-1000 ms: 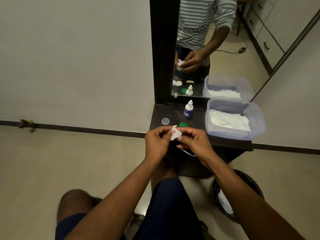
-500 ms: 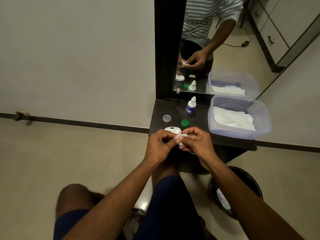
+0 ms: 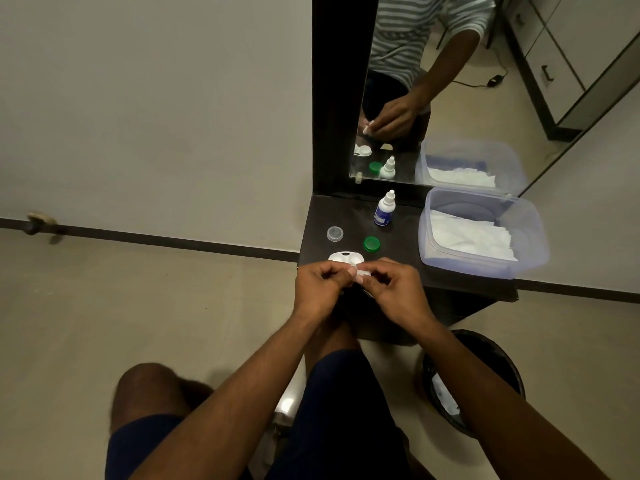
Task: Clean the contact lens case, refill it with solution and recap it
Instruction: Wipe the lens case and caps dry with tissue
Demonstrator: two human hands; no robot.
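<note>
The white lens case (image 3: 345, 258) lies uncapped at the tabletop's (image 3: 408, 265) near edge, just beyond both hands. Left hand (image 3: 320, 285) and right hand (image 3: 398, 289) pinch 1 small tissue piece (image 3: 363, 273) between their fingers. Judged step: wiping. Next, press tissue into the wells.

white lens case (image 3: 344, 259) uncapped, flat | green cap (image 3: 371, 244) beside | solution bottle (image 3: 383, 210) upright

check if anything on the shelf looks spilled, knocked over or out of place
Nothing stands out. The solution bottle stands upright, the clear cap and green cap lie off the open lens case as cleaning requires, and no liquid shows on the shelf. Both hands pinch a small tissue piece.
</note>
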